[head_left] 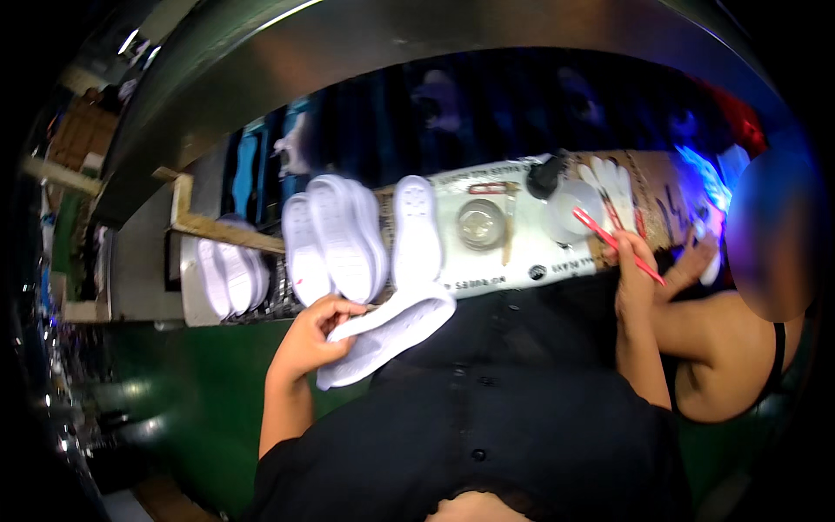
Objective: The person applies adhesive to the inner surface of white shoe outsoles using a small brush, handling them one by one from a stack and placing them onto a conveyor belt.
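Observation:
My left hand (pixel 315 337) grips the rim of a white shoe sole (pixel 396 341), tilted in front of my body with its hollow inner side showing. My right hand (pixel 633 271) is closed around a slim red pen-like tool (pixel 596 228), its tip pointing up and left; whether it is a pen or a brush handle I cannot tell. Several more white soles (pixel 348 239) stand close together beyond my left hand. Another white sole (pixel 417 228) lies just beyond the held one. A round glass jar (pixel 481 224) sits between my hands on a printed white sheet (pixel 452 265).
Near my right hand are a translucent tub (pixel 570 213), a black bottle (pixel 545 177) and cardboard (pixel 663 196). More soles (pixel 230 277) sit at the left by a wooden frame (pixel 184 209). A dark conveyor (pixel 504 104) runs behind. A co-worker's arm (pixel 713 335) is close on the right.

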The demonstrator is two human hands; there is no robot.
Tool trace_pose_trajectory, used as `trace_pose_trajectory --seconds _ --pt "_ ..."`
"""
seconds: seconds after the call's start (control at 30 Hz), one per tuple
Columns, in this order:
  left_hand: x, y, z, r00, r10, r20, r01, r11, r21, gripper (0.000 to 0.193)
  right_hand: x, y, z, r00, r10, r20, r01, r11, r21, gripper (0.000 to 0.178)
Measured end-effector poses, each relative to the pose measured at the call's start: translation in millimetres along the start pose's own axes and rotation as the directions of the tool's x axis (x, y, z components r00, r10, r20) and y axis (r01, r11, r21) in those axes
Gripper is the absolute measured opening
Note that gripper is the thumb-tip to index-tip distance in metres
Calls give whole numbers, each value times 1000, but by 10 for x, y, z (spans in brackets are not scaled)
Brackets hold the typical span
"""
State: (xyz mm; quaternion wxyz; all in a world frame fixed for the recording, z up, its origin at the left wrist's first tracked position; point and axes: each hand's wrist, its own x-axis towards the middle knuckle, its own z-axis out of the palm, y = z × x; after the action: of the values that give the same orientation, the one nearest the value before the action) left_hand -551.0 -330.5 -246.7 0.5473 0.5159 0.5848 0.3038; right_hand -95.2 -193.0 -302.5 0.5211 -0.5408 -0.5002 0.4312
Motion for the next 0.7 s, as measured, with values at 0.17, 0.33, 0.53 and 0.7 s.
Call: trace_pose_trajectory --seconds 0.17,0.33,0.53,0.7 --pt "-246 -343 168 977 -170 126 209 859 -467 70 403 70 86 996 28 85 -4 961 -276 16" --pt "-574 -206 399 918 -317 240 395 651 -648 95 776 645 228 948 -167 271 276 855 -439 10" --pt "-200 -130 305 959 -70 273 235 732 -640 83 1271 1329 -824 962 -204 181 273 746 -607 28" --pt "247 -90 644 999 -11 34 35 490 -871 71 1222 727 -685 937 44 347 119 892 -436 22"
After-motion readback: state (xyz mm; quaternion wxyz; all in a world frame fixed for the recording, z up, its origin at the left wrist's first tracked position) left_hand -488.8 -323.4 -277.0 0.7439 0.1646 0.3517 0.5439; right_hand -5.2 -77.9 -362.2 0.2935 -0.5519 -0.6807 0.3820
